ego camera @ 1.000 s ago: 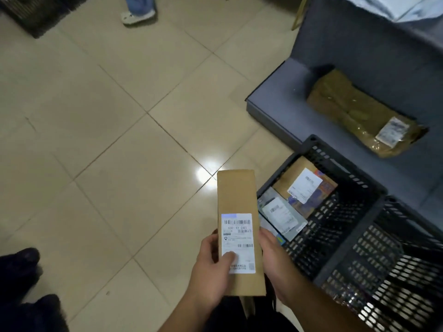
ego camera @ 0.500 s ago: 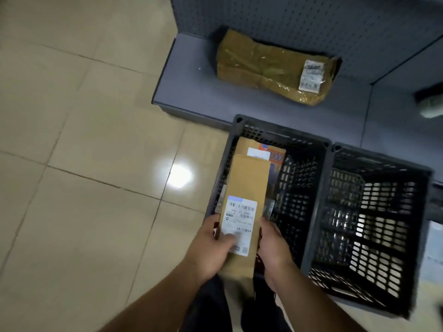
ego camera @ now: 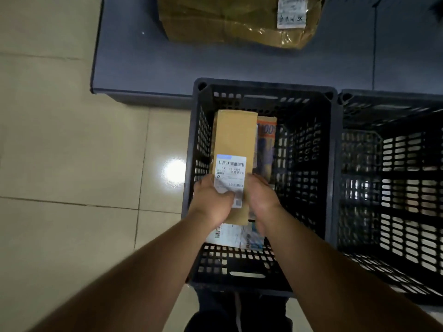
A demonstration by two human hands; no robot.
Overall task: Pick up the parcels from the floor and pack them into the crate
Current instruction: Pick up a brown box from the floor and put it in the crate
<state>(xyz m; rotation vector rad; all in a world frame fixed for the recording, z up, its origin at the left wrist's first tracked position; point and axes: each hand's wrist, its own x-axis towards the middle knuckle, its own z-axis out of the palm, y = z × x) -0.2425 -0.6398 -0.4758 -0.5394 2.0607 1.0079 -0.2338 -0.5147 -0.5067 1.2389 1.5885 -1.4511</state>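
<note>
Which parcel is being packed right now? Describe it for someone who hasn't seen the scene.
Find the left black crate in front of the grey platform. Over it, both hands grip a long plain tan box. Unlike the colourful parcels beneath, it bears one white barcode label.

We find a floor of large beige tiles (ego camera: 72, 152) with thin dark grout lines, glossy enough to carry one bright round glare of an overhead light (ego camera: 174, 170). Along the far side we note a low grey-blue platform (ego camera: 148, 68) with a dark front edge and a vertical seam towards its right end. Lighting is dim overall.
</note>
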